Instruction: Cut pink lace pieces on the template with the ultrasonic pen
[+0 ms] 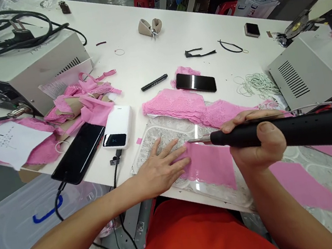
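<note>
My left hand (pixel 163 167) lies flat with fingers spread, its fingertips on the left edge of a pink fabric piece (pixel 211 163). The fabric rests on a clear, scuffed plastic lid (pixel 152 137) at the table's front edge. My right hand (pixel 256 144) is wrapped around a thick black handheld tool (pixel 307 130), held level with its thin metal tip pointing left. That tip is at the fabric's upper left corner, close to my left fingertips; whether it touches cannot be made out. A stack of pink lace pieces (pixel 175 103) sits just behind the lid.
At left are a white power bank (pixel 118 125), a black phone (pixel 78 154), pink garments (pixel 94 106) and a grey machine box (pixel 27 70). Another phone (pixel 195 82) and a marker (pixel 154 82) lie behind the lace. A second grey box (pixel 313 65) and cut pink pieces (pixel 306 186) are at right.
</note>
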`<state>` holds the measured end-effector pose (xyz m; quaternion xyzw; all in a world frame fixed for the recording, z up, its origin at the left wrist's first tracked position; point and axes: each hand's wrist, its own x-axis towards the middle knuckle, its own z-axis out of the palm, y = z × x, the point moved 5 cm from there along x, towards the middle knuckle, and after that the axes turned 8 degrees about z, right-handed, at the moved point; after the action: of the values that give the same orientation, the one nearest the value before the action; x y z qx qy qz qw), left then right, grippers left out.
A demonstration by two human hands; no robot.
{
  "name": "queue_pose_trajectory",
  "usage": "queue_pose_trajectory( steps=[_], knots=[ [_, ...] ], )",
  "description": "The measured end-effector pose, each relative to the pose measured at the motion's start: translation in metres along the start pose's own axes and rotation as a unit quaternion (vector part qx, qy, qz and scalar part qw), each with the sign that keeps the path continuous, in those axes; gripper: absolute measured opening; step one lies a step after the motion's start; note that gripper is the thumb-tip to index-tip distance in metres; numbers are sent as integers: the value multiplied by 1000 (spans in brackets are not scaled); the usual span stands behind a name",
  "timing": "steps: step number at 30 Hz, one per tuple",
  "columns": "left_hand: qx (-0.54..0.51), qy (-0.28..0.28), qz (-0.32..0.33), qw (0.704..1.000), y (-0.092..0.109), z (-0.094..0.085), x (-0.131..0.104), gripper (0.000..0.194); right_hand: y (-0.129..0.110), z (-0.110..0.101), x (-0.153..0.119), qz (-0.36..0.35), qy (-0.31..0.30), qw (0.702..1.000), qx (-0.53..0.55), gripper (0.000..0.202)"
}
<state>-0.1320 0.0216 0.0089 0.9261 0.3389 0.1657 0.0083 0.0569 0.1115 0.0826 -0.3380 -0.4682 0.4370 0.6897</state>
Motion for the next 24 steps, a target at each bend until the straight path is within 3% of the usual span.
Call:
queue_pose_trajectory(
  steps=[3,7,13,18,24],
  knots=[
    [5,14,10,1000,0,-1,-1,32,-15,-17,10,-29,46,999,-1,13],
    [7,43,20,999,-3,-3,-2,32,-38,-56,17,-63,108,992,-30,21],
    [-13,56,15,998,2,-11,2,29,-44,-100,8,-38,182,981,-56,25],
    [-9,56,64,996,25,-13,36,24,-42,-111,5,-44,202,977,-51,26],
    [-6,10,102,995,38,10,86,30,-39,-119,2,-40,201,979,-13,27]
  ],
)
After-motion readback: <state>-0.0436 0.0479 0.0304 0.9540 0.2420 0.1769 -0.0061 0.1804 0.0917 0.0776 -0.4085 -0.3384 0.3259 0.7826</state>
